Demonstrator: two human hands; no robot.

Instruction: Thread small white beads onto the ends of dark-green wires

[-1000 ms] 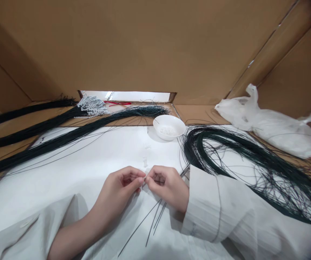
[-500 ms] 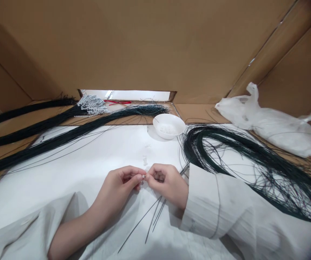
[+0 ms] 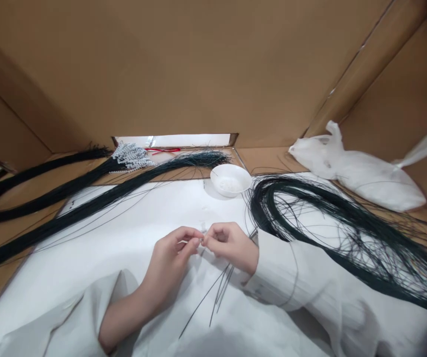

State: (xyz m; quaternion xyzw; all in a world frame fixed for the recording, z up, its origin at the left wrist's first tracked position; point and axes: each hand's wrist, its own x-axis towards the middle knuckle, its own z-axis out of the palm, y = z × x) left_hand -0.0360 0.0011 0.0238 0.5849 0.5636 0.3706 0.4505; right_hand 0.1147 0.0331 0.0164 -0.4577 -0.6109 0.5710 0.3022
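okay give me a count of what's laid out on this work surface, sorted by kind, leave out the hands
Long bundles of dark green wire: 4 (far left, second, third, looped bundle on the right)
Small round white bowl: 1
White plastic bag: 1
Cluster of white beaded stems: 1
Thin red strip: 1
Total: 8

Dark green, nearly black: thin wire strands [image 3: 213, 297] under the hands, the looped wire bundle [image 3: 310, 208] at right, the long straight wire bundles [image 3: 87, 203] at left. Plain white: sheet over the tabletop [image 3: 132, 223], small round bowl [image 3: 231, 179], both sleeves [image 3: 310, 287]. Translucent white: crumpled plastic bag [image 3: 358, 171]. White-beaded tips [image 3: 130, 155] on one bundle, a thin red strip [image 3: 163, 149] behind. Plain brown cardboard walls [image 3: 198, 64] all around, unpatterned.
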